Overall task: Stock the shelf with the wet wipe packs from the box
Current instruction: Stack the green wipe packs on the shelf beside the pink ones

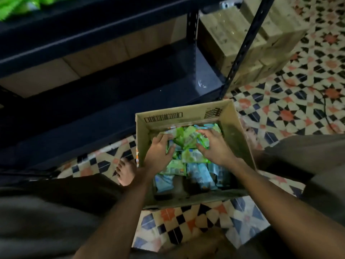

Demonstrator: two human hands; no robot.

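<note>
Step in hand: picking up, by my reading; both hands are down in the open brown cardboard box (188, 116) at centre frame, gathering a bunch of green wet wipe packs (186, 140); nothing has left the box yet.
Left hand (158, 148): at the left edge of the green heap; fingers curled over the packs and thumb tucked against their near side; it grips them.
Right hand (214, 144): on the right of the same heap; fingers spread and bent over the top, thumb low on the near side; it holds the packs between itself and the other hand.
Task's thing: the wet wipe packs lie loose inside the box, green ones heaped in the far half, pale blue packs (199, 174) lower down in the near half.
Shelf: a dark metal shelving unit (112, 86) fills the upper left of the frame; the lower board just beyond the box looks bare; bright green packs (16, 4) already sit in the top left corner.
Next move: I'd say lift the bundle straight up past the box walls, keep the squeeze even so no slippery pack drops, then swing up and left to a shelf board.
Count: one box in use; two hands in it; packs too jumbled and blurred for an exact count, several green, a few blue; more brown cartons (242, 34) stacked at upper right, number unclear; one bare foot (126, 171) left of the box on the patterned tile floor (280, 109).
</note>
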